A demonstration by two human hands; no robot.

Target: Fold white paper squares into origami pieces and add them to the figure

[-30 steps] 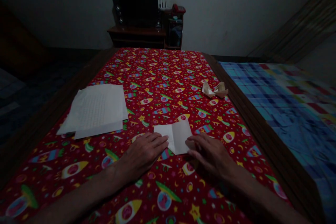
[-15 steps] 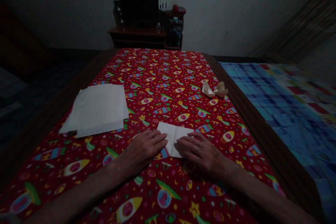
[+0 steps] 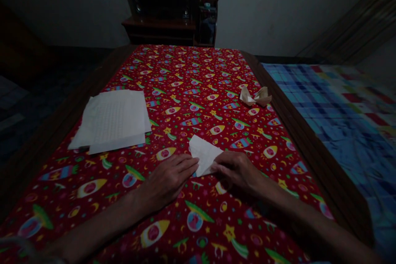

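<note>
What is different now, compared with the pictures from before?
The small white paper, four-sided earlier, now shows a roughly triangular outline. The right hand, earlier spread over its right part, now has fingers curled at its right side. The left hand stays at its left edge; the paper stack and brownish folded paper remain in place.

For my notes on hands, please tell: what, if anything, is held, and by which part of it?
A folded white paper: the right hand appears to pinch its right side, while the left hand touches its left edge.
</note>
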